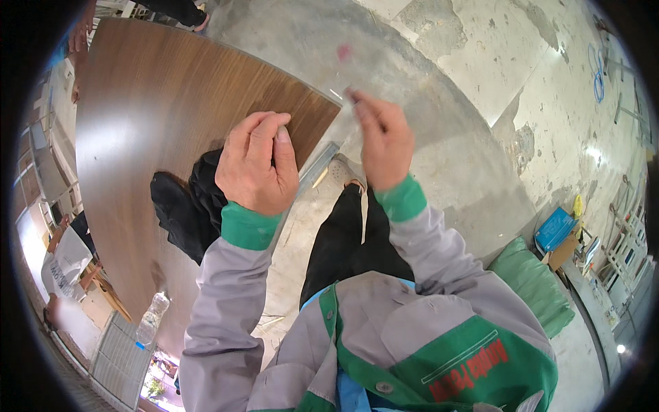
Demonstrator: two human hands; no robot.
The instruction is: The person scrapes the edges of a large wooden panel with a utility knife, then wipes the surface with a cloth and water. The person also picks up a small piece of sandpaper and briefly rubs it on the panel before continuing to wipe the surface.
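My left hand (255, 168) is above the right edge of a brown wood-grain table (144, 89). Its fingers are curled and pressed against the thumb; whatever they may hold is hidden. A bunched black cloth (177, 206) lies on the table beside that wrist. Past the table's corner, over the floor, my right hand (386, 145) is raised with thumb and forefinger pinched together. Its fingertips are dark and smeared, so I cannot make out what is between them. A thin white sliver (336, 94) shows near them at the table corner.
A clear plastic bottle with a blue cap (152, 320) lies on the table's near left part. A red blurred spot (344, 52) shows against the grey floor. At the right are a green sack (532, 285) and a blue box (555, 230). Another person's hand (79, 34) is at the far left.
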